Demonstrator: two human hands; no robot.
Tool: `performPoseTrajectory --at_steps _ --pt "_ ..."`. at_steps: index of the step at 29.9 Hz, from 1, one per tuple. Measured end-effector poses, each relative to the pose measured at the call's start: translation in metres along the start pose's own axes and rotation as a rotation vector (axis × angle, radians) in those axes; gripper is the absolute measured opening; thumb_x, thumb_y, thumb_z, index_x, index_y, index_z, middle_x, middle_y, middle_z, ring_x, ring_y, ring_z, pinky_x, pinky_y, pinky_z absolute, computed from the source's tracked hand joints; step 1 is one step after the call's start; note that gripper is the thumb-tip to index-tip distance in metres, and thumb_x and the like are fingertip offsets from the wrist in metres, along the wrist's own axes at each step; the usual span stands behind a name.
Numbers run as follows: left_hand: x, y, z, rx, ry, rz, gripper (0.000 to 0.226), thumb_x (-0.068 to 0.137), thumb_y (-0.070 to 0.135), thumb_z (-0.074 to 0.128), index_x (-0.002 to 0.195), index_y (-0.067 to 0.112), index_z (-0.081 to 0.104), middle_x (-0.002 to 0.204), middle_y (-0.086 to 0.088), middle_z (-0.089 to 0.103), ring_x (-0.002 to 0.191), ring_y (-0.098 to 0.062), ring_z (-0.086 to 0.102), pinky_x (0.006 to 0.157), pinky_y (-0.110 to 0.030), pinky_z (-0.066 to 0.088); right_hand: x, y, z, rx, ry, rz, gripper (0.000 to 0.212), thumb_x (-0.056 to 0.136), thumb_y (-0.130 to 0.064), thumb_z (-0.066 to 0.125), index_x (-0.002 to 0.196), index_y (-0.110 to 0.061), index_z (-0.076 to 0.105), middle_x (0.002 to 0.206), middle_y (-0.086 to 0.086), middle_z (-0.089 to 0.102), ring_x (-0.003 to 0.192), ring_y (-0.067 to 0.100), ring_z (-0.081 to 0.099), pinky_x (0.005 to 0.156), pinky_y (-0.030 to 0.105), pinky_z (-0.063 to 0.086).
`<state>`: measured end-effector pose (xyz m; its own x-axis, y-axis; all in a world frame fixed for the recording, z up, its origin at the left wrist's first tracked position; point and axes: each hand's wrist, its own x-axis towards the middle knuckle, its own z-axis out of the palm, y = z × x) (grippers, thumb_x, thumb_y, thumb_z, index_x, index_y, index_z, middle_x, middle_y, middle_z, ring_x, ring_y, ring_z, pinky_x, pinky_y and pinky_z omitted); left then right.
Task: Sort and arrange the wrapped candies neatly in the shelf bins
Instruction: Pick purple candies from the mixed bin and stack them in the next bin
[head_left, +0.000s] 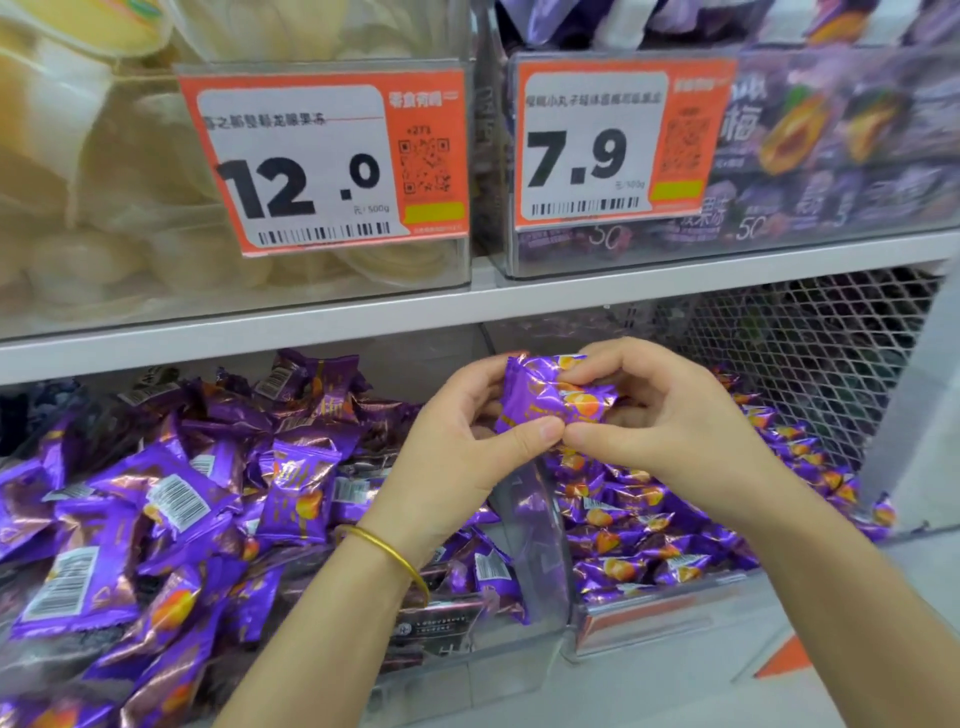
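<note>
1. The left grip and right grip are pinching one purple wrapped candy, with the thumbs touching at its lower edge.
2. The candy is hovering above the clear divider between a pile of larger packets and a pile of smaller candies.
3. A gold bangle is circling the left wrist.

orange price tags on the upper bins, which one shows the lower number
The right orange price tag reads 7.9, lower than the left orange price tag, which reads 12.0.

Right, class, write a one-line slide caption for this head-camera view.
Left hand and right hand together pinch one purple candy above the clear divider between the left bin and right bin.
</note>
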<state>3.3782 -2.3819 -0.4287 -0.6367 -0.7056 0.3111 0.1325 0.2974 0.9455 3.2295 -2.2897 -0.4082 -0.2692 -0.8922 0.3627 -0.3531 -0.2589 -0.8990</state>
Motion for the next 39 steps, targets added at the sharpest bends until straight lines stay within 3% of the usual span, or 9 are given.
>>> performPoseTrajectory --at_steps 3,7,10,13,16,20,26,34,39 --pt "0.005 0.0 0.011 0.119 0.064 -0.008 0.061 0.061 0.048 0.071 0.118 0.037 0.051 0.12 0.014 0.059 0.103 -0.003 0.058 0.085 -0.023 0.05 0.004 0.008 -0.02 -0.11 0.077 0.033 0.03 0.064 -0.013 0.083 0.087 -0.024 0.067 0.094 -0.002 0.067 0.077 0.02 0.064 0.066 0.029 0.053" --pt "0.014 -0.006 0.012 0.022 0.265 -0.096 0.031 0.087 0.023 0.064 0.115 0.025 0.052 0.113 0.008 0.06 0.078 0.006 0.059 0.067 -0.014 0.05 0.011 0.025 -0.071 -0.288 0.174 0.168 0.026 0.07 -0.009 0.079 0.09 -0.02 0.066 0.075 0.008 0.066 0.062 0.01 0.056 0.061 0.016 0.044" --pt "0.019 -0.014 0.008 0.011 0.302 -0.12 0.021 0.089 0.012 0.059 0.106 0.025 0.056 0.106 0.006 0.063 0.08 0.0 0.06 0.058 -0.012 0.047 0.019 0.047 -0.095 -0.393 0.131 0.306 0.026 0.071 -0.011 0.079 0.092 -0.02 0.066 0.073 0.01 0.061 0.066 0.018 0.056 0.06 0.016 0.042" --pt "0.02 -0.018 0.007 0.005 0.283 -0.148 0.025 0.09 0.013 0.058 0.114 0.017 0.059 0.112 0.0 0.065 0.088 -0.009 0.062 0.06 -0.017 0.047 0.035 0.065 -0.095 -0.445 -0.016 0.361 0.025 0.07 -0.013 0.079 0.089 -0.024 0.067 0.079 0.01 0.064 0.073 0.021 0.058 0.071 0.029 0.044" --pt "0.019 -0.018 0.008 -0.006 0.301 -0.169 0.019 0.09 0.017 0.058 0.108 0.024 0.061 0.11 0.0 0.065 0.079 -0.012 0.062 0.067 -0.028 0.048 0.054 0.075 -0.087 -0.51 -0.103 0.376 0.025 0.071 -0.016 0.079 0.092 -0.024 0.067 0.094 0.001 0.065 0.079 0.014 0.058 0.073 0.024 0.043" --pt "0.019 -0.017 0.009 0.005 0.305 -0.176 0.017 0.09 0.016 0.057 0.105 0.025 0.061 0.11 0.0 0.065 0.081 -0.009 0.062 0.066 -0.025 0.047 0.067 0.089 -0.073 -0.568 -0.197 0.36 0.029 0.074 -0.018 0.077 0.1 -0.022 0.065 0.097 -0.015 0.055 0.082 0.003 0.053 0.069 0.015 0.04" --pt "0.019 -0.016 0.009 0.003 0.31 -0.185 0.018 0.091 0.014 0.056 0.105 0.022 0.061 0.109 -0.002 0.065 0.086 -0.01 0.062 0.066 -0.023 0.047 0.059 0.106 -0.064 -0.705 -0.241 0.236 0.034 0.082 -0.011 0.07 0.111 -0.017 0.054 0.117 0.0 0.054 0.11 0.018 0.051 0.087 0.021 0.037" --pt "0.016 -0.016 0.01 -0.022 0.309 -0.195 0.016 0.091 0.014 0.055 0.103 0.023 0.061 0.108 -0.004 0.064 0.084 -0.011 0.061 0.068 -0.025 0.046 0.054 0.1 -0.046 -0.858 -0.203 0.155 0.036 0.085 -0.007 0.065 0.119 -0.015 0.058 0.126 0.004 0.05 0.109 0.015 0.047 0.08 0.01 0.029" --pt "0.013 -0.012 0.008 -0.015 0.313 -0.194 0.015 0.092 0.012 0.053 0.099 0.024 0.059 0.102 -0.002 0.062 0.084 -0.011 0.062 0.071 -0.028 0.051 0.049 0.095 -0.046 -0.881 -0.192 0.199 0.041 0.081 -0.008 0.07 0.119 -0.021 0.059 0.132 0.004 0.046 0.121 0.022 0.044 0.096 0.025 0.035"
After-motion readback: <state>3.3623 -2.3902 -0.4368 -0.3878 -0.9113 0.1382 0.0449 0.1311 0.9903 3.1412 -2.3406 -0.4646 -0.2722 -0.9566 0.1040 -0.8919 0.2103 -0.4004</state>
